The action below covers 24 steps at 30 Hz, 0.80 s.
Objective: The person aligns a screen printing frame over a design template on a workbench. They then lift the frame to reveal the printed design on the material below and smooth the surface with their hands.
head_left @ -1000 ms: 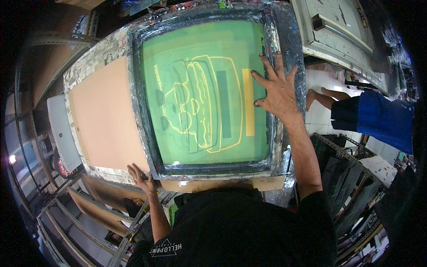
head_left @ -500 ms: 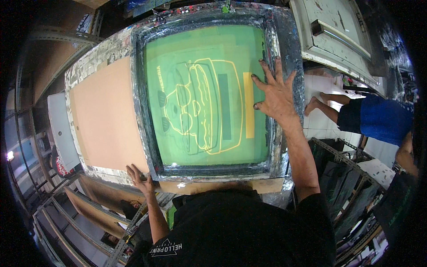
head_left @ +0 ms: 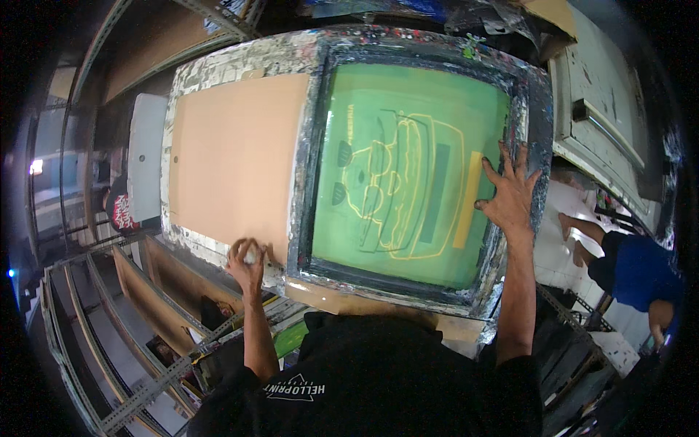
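A printing screen (head_left: 411, 182) with green mesh and a yellow line drawing lies flat in its paint-smeared dark frame (head_left: 313, 153) on a long table. My right hand (head_left: 510, 193) rests spread and flat on the frame's right side, fingers apart. At the table's near edge, just left of the frame's corner, my left hand (head_left: 247, 261) is closed around a small white object that I cannot identify. The bare tan board (head_left: 233, 160) of the table stretches away to the left of the screen.
Metal rack shelves (head_left: 116, 342) run below the table at the left. A white cabinet (head_left: 604, 124) stands at the right. Another person in a blue garment (head_left: 641, 277) is at the far right. A white board (head_left: 145, 156) lies beyond the table's left end.
The view has shifted, so the table sits further right. My left hand has moved from lying open on the table's edge to being closed on a small white object. My right hand stays on the frame.
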Motion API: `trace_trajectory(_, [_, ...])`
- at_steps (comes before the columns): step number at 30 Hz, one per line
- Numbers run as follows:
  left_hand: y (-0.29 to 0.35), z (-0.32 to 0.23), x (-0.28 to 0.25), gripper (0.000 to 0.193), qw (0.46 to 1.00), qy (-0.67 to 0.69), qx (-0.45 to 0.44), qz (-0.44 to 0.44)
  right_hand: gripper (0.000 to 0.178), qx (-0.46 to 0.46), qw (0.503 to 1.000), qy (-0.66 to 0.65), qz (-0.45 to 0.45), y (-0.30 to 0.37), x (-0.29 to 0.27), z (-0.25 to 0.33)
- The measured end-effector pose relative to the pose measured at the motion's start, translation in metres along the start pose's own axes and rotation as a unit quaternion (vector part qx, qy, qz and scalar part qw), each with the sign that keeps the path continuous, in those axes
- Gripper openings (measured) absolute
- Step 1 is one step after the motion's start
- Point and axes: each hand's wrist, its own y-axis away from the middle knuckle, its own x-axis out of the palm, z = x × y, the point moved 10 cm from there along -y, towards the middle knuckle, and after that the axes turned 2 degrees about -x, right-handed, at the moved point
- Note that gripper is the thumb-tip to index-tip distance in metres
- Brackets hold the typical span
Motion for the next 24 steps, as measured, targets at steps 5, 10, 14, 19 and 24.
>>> trace_trajectory(5, [-0.094, -0.090, -0.017, 0.042, 0.970, 0.156, 0.168, -0.085, 0.087, 0.011, 1.000, -0.012, 0.001, 0.001, 0.000, 0.004])
trace_trajectory(10, [-0.197, -0.232, -0.002, 0.054, 0.933, 0.091, 0.337, -0.091, 0.087, 0.029, 0.999, -0.017, 0.005, 0.002, 0.000, 0.001])
trace_trajectory(14, [-0.275, -0.289, 0.044, 0.058, 0.902, 0.056, 0.423, -0.069, 0.082, 0.011, 0.999, -0.032, -0.019, 0.006, 0.000, -0.003])
trace_trajectory(19, [-0.324, -0.266, 0.114, 0.064, 0.890, -0.001, 0.443, 0.111, 0.076, 0.000, 0.999, -0.043, -0.029, 0.000, 0.001, 0.001])
trace_trajectory(24, [-0.314, -0.295, 0.115, 0.071, 0.905, 0.000, 0.408, 0.122, 0.067, 0.042, 0.997, -0.022, -0.060, 0.023, 0.005, -0.009])
